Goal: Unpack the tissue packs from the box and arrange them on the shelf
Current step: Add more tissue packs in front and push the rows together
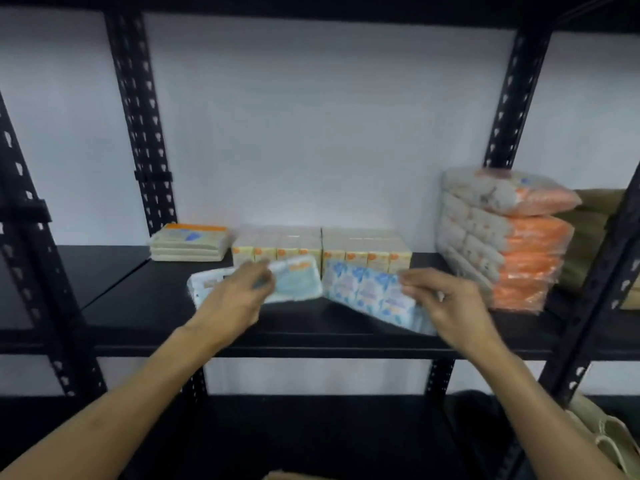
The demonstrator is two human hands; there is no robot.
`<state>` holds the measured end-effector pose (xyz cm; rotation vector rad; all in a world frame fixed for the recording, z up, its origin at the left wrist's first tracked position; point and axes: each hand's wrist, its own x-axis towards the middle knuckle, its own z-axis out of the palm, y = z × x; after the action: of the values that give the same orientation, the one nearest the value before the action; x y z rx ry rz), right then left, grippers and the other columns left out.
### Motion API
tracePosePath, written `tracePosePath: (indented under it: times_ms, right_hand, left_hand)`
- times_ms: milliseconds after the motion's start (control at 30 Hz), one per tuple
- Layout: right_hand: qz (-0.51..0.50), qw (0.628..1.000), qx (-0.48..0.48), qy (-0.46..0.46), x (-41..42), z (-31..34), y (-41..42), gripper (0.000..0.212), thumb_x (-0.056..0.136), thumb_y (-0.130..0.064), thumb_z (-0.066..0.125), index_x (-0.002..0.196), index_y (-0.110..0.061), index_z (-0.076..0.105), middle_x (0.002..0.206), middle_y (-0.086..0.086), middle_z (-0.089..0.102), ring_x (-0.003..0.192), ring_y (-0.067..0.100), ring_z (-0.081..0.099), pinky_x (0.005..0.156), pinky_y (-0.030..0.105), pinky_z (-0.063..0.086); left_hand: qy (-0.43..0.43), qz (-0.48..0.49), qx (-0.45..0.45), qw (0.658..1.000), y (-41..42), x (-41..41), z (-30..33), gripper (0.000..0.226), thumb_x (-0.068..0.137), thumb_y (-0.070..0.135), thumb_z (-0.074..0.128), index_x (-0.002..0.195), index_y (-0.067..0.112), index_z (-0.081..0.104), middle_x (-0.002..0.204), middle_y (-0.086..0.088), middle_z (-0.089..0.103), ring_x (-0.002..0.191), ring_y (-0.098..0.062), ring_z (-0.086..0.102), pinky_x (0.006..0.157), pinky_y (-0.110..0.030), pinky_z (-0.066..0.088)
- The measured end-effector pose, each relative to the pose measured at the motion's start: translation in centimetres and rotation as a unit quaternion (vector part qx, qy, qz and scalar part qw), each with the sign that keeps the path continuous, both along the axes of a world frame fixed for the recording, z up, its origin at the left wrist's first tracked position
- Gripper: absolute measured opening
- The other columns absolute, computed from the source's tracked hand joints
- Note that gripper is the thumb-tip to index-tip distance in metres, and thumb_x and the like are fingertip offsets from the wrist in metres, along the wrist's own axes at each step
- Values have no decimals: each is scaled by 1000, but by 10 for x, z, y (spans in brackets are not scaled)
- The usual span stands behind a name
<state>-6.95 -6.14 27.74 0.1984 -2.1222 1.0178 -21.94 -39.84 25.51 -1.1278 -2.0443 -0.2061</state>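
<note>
Tissue packs reach the black metal shelf (145, 299) as a person, seen from above the forearms, sets down 2 at once. At the bottom edge, a sliver of brown (277, 475) may be the box; too little shows to say. Nearer the camera's right, a cream cloth bag (602, 434) slumps on the lower level.

The left hand (235, 299) curls its fingers over a pale blue pack (294, 282) lying flat near the shelf's middle. The right hand (450, 303) pinches the near end of a blue-and-white patterned pack (360, 289), which sits tilted, its far edge down on the shelf and its near edge lifted. The 2 packs almost meet at their inner corners.

Just behind them stand 2 blocks of small yellow packs (322, 249), side by side. Farther left lies a short stack of flat beige packs (190, 242) with an orange top edge. At right, a tall stack of orange-and-white bundles (502, 237) leans slightly, with brown paper goods (595, 230) behind the upright.

The step in hand appears to be placement: both packs are on or at the shelf but not squared. The next move likely calls for lowering the tilted pack flat and pushing both back against the yellow row.

Motion blur leaves all printing and brand names unreadable.
</note>
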Motion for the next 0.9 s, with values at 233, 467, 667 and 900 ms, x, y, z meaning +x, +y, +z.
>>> tracePosePath:
  times_ms: [233,467,667,900]
  right_hand:
    - [-6,992,25,-124,-26,-20,37,20,90,-16,73,109,-20,79,119,-18,71,117,-6,61,103,24,49]
    - [5,969,236,-78,-29,-28,24,21,89,-7,74,108,-14,77,129,-21,61,119,-11,53,97,14,48]
    - [-63,968,169,-177,-42,9,6,20,89,-42,72,85,-22,74,97,-16,73,93,3,67,82,17,48]
    - [-188,880,238,-366,-106,10,-31,73,98,-69,12,139,-19,45,138,7,55,126,33,51,108,59,30]
  left_hand:
    - [-44,-20,62,997,1,-12,-40,4,84,-1,72,87,2,74,118,-7,59,116,-27,66,93,-41,58]
    - [-180,6,139,974,4,-9,-4,22,90,38,65,83,19,76,104,12,60,92,-10,65,78,-35,58]
    - [-291,143,90,942,7,-50,36,37,98,57,50,96,28,71,117,0,67,126,-23,54,103,-41,45]
    - [-292,256,32,921,21,-58,21,57,101,60,29,127,22,62,118,-7,70,113,-27,60,97,-44,39]
